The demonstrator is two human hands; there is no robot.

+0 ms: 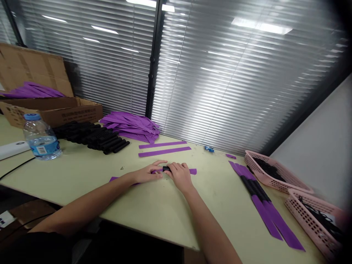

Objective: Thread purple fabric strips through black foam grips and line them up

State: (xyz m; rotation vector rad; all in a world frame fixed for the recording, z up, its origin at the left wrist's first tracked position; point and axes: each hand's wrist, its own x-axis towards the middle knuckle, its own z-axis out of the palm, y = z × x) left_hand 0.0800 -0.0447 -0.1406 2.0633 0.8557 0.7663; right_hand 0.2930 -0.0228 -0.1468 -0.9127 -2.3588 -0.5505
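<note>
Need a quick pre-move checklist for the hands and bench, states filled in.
1. Right hand on the black tube: ok.
2. Purple strip visible on both sides of the tube: ok.
3. Left hand at the strip, beside the tube: ok; firmness of grip, cannot tell.
4. Tube centred on the strip: cannot tell, hands cover part of both.
5. Two loose purple strips clear of the hands: ok.
6. Water bottle upright, capped, away from the hands: ok.

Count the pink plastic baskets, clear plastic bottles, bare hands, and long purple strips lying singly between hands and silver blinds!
Pink plastic baskets: 2
Clear plastic bottles: 1
Bare left hand and right hand: 2
Long purple strips there: 2
Total: 7
</note>
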